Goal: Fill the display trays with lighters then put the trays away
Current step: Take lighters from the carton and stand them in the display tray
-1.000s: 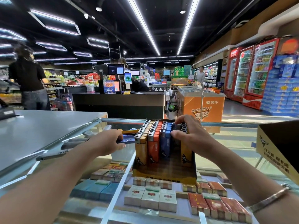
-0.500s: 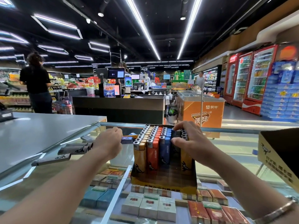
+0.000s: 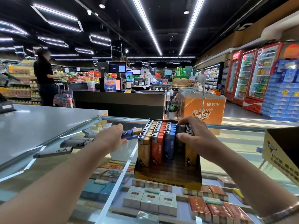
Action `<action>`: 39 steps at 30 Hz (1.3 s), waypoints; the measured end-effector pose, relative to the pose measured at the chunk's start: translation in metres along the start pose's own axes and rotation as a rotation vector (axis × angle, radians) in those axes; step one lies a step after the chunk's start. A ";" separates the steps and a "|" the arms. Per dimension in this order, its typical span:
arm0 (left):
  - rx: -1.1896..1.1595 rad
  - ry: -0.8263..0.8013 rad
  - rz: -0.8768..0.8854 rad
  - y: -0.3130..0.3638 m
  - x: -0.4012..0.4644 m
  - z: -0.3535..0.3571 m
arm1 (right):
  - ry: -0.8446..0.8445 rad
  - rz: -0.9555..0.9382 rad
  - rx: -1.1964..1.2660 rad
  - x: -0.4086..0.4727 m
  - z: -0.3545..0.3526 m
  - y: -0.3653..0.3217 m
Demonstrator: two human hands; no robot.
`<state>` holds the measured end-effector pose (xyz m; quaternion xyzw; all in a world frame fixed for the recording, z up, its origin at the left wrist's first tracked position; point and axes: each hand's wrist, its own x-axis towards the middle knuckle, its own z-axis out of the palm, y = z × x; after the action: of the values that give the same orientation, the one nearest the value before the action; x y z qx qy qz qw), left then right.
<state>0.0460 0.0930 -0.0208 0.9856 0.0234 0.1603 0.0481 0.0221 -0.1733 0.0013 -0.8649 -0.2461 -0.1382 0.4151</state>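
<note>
While the tray fills, left to right:
Loose lighters [image 3: 71, 143]: grey ones lying flat on the glass counter [image 3: 239, 143] at far left, long axes roughly left-right.
Left hand [image 3: 111, 139]: fingers curled round a blue lighter [image 3: 127, 135], held flat, long axis left-right, one end toward the tray; a yellow one lies just beyond it.
Tray [image 3: 168, 181]: cardboard, on the counter at centre; rows of yellow, orange and blue lighters stand upright, metal heads up.
Right hand [image 3: 197, 139]: grip pinching a grey lighter [image 3: 179, 131] upright in the right-hand rows, long axis vertical.
Box [image 3: 281, 156]: open, at the right edge.
Risk: the rows look tightly packed, so pushing the grey one in askew could tip its neighbours; the flat blue one needs turning upright first.
</note>
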 end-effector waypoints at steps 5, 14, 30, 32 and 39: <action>0.106 -0.185 0.051 0.003 0.009 -0.002 | -0.011 -0.005 -0.015 -0.002 -0.001 -0.004; -0.013 -0.416 -0.033 0.004 0.015 -0.012 | -0.022 0.003 -0.025 -0.003 -0.001 -0.004; 0.005 0.113 0.130 0.004 0.025 0.000 | -0.025 -0.017 -0.065 -0.003 -0.001 -0.005; -0.002 0.022 0.128 0.004 0.028 0.005 | -0.027 -0.017 -0.058 -0.003 -0.001 -0.005; 0.078 -0.166 0.153 0.012 0.030 -0.002 | -0.031 -0.018 -0.063 -0.002 -0.001 -0.003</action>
<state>0.0743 0.0829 -0.0077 0.9955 -0.0499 0.0804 -0.0008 0.0189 -0.1732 0.0033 -0.8774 -0.2558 -0.1361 0.3823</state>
